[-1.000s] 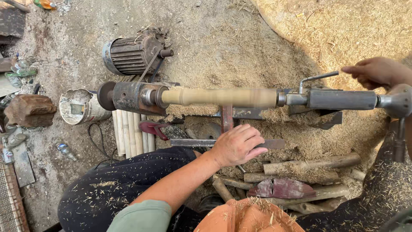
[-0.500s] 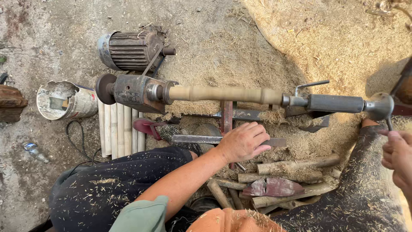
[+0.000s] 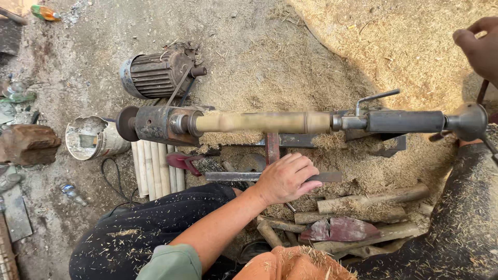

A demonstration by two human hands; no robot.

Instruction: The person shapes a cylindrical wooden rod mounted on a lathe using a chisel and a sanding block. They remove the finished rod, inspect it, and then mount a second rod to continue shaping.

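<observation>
Workpiece [image 3: 262, 123]: pale turned wood spindle, held level between rusty headstock [image 3: 158, 124] and tailstock [image 3: 404, 122] of a ground-level lathe. Left hand [image 3: 286, 179] lies palm-down on the flat steel tool rest [image 3: 228, 176], fingers loosely curled, gripping nothing; pressing it flat and steady seems best. Right hand [image 3: 480, 46] hovers above the tailstock wheel [image 3: 467, 122], fingers half-curled, empty.

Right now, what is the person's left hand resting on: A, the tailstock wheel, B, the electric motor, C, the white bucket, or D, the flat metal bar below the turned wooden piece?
D: the left hand lies on the flat metal bar below the turned wooden piece.
</observation>
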